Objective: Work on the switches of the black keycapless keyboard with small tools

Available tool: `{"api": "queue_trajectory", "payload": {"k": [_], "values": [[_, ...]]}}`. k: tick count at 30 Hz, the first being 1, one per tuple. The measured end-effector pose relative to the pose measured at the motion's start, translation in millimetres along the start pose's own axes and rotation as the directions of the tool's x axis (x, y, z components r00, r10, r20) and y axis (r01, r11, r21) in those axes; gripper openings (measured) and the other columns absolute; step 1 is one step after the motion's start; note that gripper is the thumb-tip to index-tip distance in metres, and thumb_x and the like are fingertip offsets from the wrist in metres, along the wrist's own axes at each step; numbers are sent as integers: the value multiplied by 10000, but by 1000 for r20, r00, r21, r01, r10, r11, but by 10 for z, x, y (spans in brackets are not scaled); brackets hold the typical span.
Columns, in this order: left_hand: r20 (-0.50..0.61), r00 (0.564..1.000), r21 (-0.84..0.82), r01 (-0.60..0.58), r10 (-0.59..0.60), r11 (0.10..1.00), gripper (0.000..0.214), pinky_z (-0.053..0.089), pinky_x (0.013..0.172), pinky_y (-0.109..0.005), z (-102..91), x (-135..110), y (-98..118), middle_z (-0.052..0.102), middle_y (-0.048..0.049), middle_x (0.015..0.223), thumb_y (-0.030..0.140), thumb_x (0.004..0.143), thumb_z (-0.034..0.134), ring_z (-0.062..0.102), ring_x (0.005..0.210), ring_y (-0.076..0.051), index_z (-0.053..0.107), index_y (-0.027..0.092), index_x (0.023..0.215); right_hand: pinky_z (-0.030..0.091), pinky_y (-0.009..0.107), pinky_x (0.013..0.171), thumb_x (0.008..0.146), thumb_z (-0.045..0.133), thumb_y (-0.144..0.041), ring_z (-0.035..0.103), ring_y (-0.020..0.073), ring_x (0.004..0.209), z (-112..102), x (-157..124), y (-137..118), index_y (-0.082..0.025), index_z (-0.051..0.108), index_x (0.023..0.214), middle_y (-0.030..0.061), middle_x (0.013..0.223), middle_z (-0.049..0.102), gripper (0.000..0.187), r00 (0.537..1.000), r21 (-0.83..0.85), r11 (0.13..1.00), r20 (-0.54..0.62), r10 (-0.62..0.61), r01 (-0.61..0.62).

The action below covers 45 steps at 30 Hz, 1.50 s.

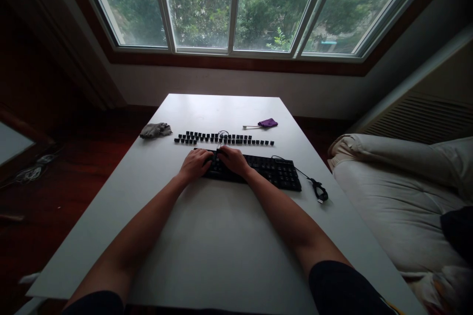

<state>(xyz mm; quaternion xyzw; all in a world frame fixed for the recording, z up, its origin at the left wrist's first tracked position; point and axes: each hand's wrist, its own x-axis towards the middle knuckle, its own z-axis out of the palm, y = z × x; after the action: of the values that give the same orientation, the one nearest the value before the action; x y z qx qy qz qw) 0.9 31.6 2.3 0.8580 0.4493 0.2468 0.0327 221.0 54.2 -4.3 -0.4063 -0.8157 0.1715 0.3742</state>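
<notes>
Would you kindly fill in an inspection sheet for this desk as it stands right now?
Surface: white table, lit dimly from the window.
Job's things: black keyboard lies across the middle; loose keycaps in two rows just behind it.
Clutter: grey cloth at back left; purple cloth beside a thin stick at back right.
Hands: left hand and right hand both on the keyboard's left part; grip too small to tell.
Cables: keyboard cable ends unplugged on the table at right; loose wires on the floor at left.
Surroundings: window onto trees; pale bedding at right.
</notes>
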Motion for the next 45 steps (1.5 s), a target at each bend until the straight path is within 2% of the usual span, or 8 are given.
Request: {"api": "queue_trajectory", "payload": {"k": [4,8,10,15,22,35,39,45], "values": [[8,999,7,42,-42,999,349,442,963,-435,-6,-3,25,664,-73,1167,283,907,565,579,1095,-275,599,252,1252,441,269,686,921,557,-350,621,177,699,6,18,-14,-228,605,960,21,797,688,137,999,87,996,-46,20,-16],[18,999,9,48,-48,999,308,446,931,-432,-3,-12,3,671,-75,1117,302,911,567,593,1040,-272,629,252,1209,492,274,675,964,468,-385,667,177,688,-24,58,-28,-232,552,975,8,748,688,175,960,281,953,-221,174,-108],[10,999,7,50,-50,999,297,443,921,-434,2,-15,-2,674,-77,1103,308,914,569,595,1024,-274,636,249,1198,506,284,680,951,495,-394,680,185,688,-36,68,-37,-233,540,977,8,739,690,170,948,314,942,-250,199,-115],[-48,996,-55,73,-76,996,267,436,938,-436,-3,-11,29,681,-76,1097,338,932,562,601,1034,-272,650,238,1163,530,302,712,928,535,-405,693,197,729,-4,57,-103,-235,544,967,24,795,712,175,956,354,926,-198,215,-135],[-125,979,-305,114,-159,945,237,484,908,-378,-9,26,104,699,-49,1055,362,937,570,634,1010,-233,666,245,1118,542,329,745,911,568,-417,676,200,739,76,28,-166,-242,570,952,20,799,710,180,966,393,910,-156,205,-130],[6,955,-700,216,-297,680,336,540,845,-339,65,43,75,744,-42,973,355,847,675,696,900,-198,650,222,1154,516,307,685,907,571,-429,663,191,680,98,52,-132,-229,551,963,11,733,690,209,970,406,904,-130,206,-138],[11,959,-725,202,-282,659,347,540,852,-341,76,44,65,743,-51,1010,331,838,682,693,895,-193,645,220,1164,503,297,663,902,573,-426,658,185,666,106,37,-154,-229,559,940,6,733,684,201,975,356,924,-114,188,-137],[25,963,-741,199,-269,641,366,534,878,-347,59,44,51,739,-55,1041,304,835,682,685,925,-193,639,219,1188,514,295,628,896,571,-444,668,183,631,120,57,-131,-230,546,929,-8,697,672,218,966,450,873,-72,247,-189]]}}
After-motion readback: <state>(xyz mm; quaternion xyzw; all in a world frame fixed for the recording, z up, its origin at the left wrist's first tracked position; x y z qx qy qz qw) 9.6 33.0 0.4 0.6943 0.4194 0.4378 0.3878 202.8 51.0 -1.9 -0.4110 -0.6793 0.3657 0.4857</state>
